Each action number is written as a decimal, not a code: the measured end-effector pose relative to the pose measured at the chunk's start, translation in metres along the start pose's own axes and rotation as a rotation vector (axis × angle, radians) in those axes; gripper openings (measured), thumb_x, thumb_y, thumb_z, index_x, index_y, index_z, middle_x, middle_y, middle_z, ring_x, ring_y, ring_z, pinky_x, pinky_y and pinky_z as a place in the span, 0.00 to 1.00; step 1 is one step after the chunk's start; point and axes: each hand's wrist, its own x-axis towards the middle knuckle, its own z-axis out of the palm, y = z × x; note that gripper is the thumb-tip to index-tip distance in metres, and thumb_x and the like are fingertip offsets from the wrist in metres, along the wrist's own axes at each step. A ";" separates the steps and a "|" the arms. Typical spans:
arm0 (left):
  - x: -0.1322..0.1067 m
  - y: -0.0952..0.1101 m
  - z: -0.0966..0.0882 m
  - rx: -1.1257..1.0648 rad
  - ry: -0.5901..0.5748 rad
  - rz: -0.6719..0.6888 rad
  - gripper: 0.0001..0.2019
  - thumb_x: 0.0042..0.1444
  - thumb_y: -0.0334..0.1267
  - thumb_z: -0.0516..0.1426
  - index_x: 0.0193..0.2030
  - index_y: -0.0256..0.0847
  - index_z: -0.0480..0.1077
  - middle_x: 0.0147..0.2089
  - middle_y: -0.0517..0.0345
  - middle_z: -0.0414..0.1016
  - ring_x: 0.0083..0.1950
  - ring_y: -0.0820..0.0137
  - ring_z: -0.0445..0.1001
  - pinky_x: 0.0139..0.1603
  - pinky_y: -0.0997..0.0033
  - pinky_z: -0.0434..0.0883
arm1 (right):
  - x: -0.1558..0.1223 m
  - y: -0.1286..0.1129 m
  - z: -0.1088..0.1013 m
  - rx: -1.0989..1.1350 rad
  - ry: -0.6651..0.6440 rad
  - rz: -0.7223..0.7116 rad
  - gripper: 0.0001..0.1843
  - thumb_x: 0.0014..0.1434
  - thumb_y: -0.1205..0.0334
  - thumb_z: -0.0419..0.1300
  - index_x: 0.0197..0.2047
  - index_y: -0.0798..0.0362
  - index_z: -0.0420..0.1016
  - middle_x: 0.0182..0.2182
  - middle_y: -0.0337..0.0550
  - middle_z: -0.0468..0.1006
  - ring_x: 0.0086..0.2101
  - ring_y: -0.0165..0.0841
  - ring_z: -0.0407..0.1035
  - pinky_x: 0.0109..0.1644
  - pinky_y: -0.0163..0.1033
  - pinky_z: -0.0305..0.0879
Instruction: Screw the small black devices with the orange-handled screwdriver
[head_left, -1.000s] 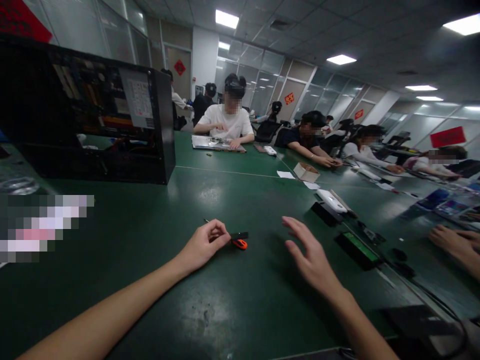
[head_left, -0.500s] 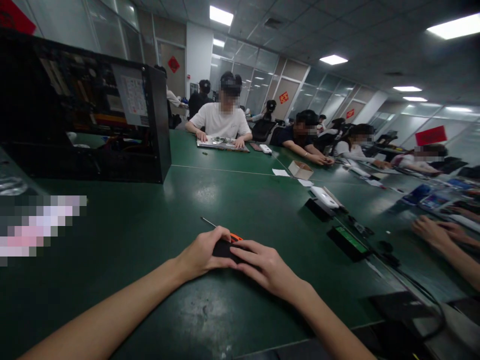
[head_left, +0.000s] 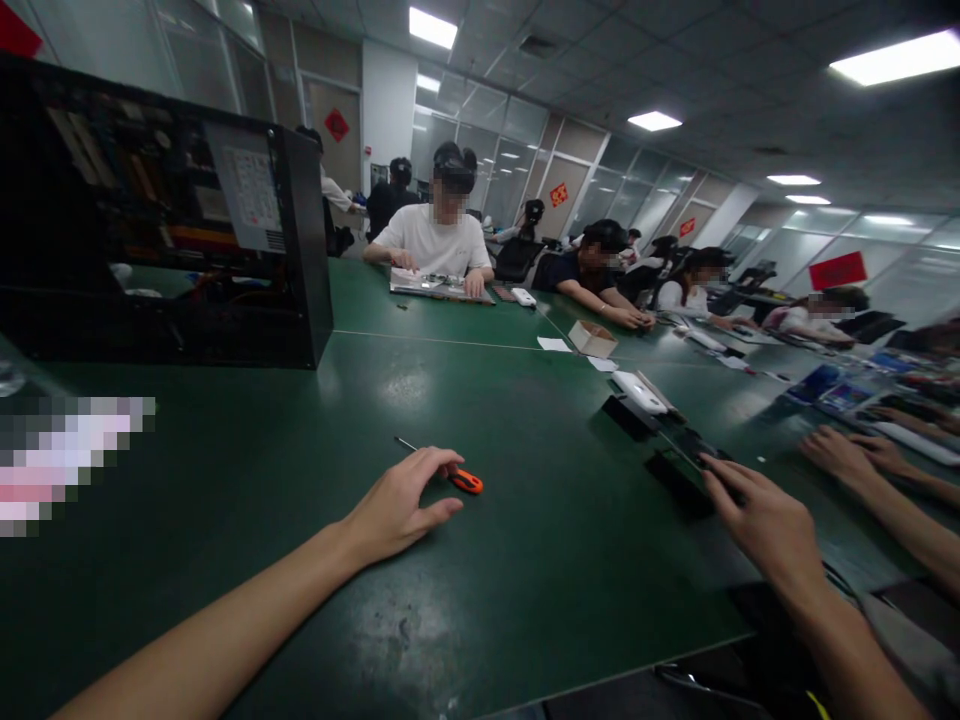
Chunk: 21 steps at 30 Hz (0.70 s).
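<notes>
My left hand (head_left: 401,505) rests on the green table (head_left: 480,600) with its fingers loosely apart, holding nothing. Its fingertips lie right beside an orange-handled screwdriver (head_left: 465,481) that lies flat on the table. My right hand (head_left: 757,520) is stretched out to the right. Its fingers are closed on a small black part (head_left: 712,466), just over a flat black device (head_left: 675,478) near the table's right side.
An open black computer case (head_left: 225,230) stands at the far left. A white device (head_left: 637,392) on a black block and a small cardboard box (head_left: 592,338) lie further back. Another person's hands (head_left: 847,452) work at the right; several people sit across the table.
The small black part that lay by the screwdriver is gone from there. My right hand came in to meet the left over it, then swung right to the black device. My left hand stayed.
</notes>
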 end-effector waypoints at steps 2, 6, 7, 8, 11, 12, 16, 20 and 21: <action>0.001 0.002 0.000 0.033 -0.013 -0.005 0.18 0.67 0.46 0.57 0.60 0.42 0.67 0.56 0.47 0.75 0.55 0.57 0.74 0.57 0.59 0.69 | -0.004 0.009 0.008 0.004 -0.050 -0.016 0.32 0.66 0.43 0.46 0.52 0.55 0.82 0.47 0.54 0.82 0.40 0.48 0.79 0.41 0.50 0.76; 0.001 0.003 -0.001 0.091 0.000 -0.003 0.15 0.68 0.42 0.55 0.59 0.41 0.68 0.56 0.48 0.76 0.55 0.58 0.74 0.59 0.58 0.69 | -0.012 0.006 0.018 0.009 -0.084 -0.012 0.31 0.67 0.45 0.46 0.52 0.55 0.82 0.46 0.54 0.82 0.39 0.46 0.79 0.42 0.49 0.76; 0.001 0.003 -0.001 0.099 0.002 0.000 0.15 0.68 0.42 0.55 0.58 0.41 0.68 0.56 0.48 0.76 0.55 0.59 0.74 0.59 0.58 0.69 | -0.014 0.005 0.020 0.007 -0.074 -0.007 0.30 0.67 0.45 0.47 0.53 0.55 0.82 0.47 0.54 0.82 0.39 0.46 0.79 0.42 0.48 0.76; 0.001 0.003 -0.001 0.104 0.006 0.004 0.14 0.68 0.41 0.55 0.58 0.41 0.69 0.55 0.49 0.76 0.55 0.59 0.75 0.59 0.59 0.70 | -0.015 0.005 0.021 0.005 -0.059 -0.002 0.30 0.67 0.45 0.47 0.53 0.55 0.82 0.47 0.54 0.82 0.39 0.45 0.79 0.42 0.48 0.76; 0.001 0.002 -0.001 0.115 0.020 0.022 0.13 0.68 0.39 0.55 0.57 0.42 0.69 0.55 0.51 0.77 0.54 0.61 0.75 0.58 0.60 0.71 | -0.018 0.008 0.024 0.009 -0.024 0.001 0.29 0.66 0.45 0.48 0.52 0.54 0.82 0.47 0.54 0.82 0.41 0.45 0.79 0.43 0.48 0.76; 0.001 0.002 -0.001 0.119 0.025 0.027 0.13 0.68 0.39 0.55 0.57 0.42 0.69 0.54 0.51 0.77 0.54 0.61 0.75 0.58 0.60 0.71 | -0.018 0.010 0.026 0.014 -0.025 -0.002 0.29 0.66 0.46 0.48 0.52 0.54 0.82 0.48 0.53 0.82 0.41 0.45 0.78 0.44 0.48 0.76; 0.002 0.002 -0.001 0.140 0.023 0.051 0.11 0.68 0.37 0.54 0.55 0.42 0.71 0.52 0.52 0.78 0.54 0.62 0.76 0.59 0.61 0.71 | -0.017 0.014 0.030 0.051 -0.075 -0.005 0.27 0.66 0.47 0.48 0.52 0.53 0.82 0.53 0.51 0.81 0.45 0.46 0.78 0.49 0.49 0.75; 0.001 0.002 -0.002 0.153 -0.025 0.085 0.11 0.69 0.37 0.53 0.55 0.42 0.71 0.54 0.52 0.78 0.57 0.61 0.75 0.61 0.59 0.70 | -0.017 0.013 0.030 0.060 -0.121 0.027 0.27 0.67 0.48 0.48 0.56 0.52 0.80 0.57 0.48 0.78 0.48 0.47 0.78 0.49 0.49 0.75; 0.001 0.002 -0.002 0.153 -0.043 0.091 0.11 0.69 0.37 0.53 0.54 0.42 0.72 0.54 0.52 0.78 0.56 0.61 0.75 0.61 0.59 0.70 | -0.017 0.012 0.030 0.067 -0.123 0.032 0.26 0.67 0.49 0.48 0.56 0.52 0.79 0.57 0.48 0.78 0.48 0.47 0.78 0.49 0.49 0.74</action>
